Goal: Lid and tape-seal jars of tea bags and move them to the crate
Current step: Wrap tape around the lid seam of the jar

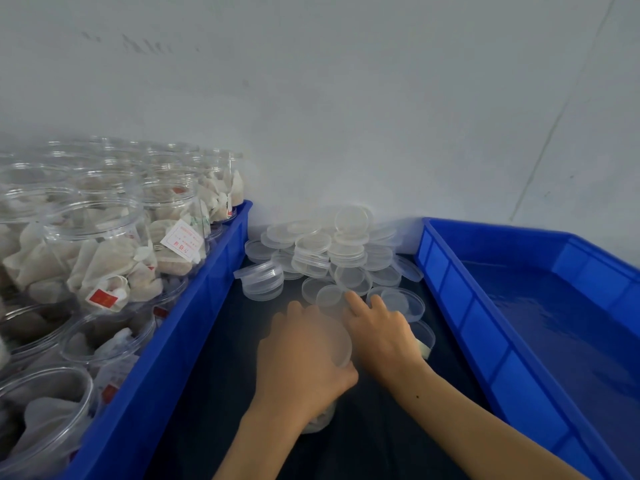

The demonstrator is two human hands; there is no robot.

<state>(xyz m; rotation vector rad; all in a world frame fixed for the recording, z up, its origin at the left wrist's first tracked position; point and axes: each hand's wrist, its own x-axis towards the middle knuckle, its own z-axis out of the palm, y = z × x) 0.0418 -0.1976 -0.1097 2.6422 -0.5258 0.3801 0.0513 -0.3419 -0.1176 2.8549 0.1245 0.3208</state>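
A clear jar of tea bags stands on the dark table between two blue crates. My left hand grips its top, covering a translucent lid that sits there. My right hand reaches forward past the jar, fingers stretched onto loose clear lids at the near edge of a lid pile. The left blue crate is packed with open jars of tea bags. No tape is visible.
The right blue crate holds nothing that I can see. A pale wall rises close behind the lid pile. Dark tabletop runs as a narrow lane between the crates.
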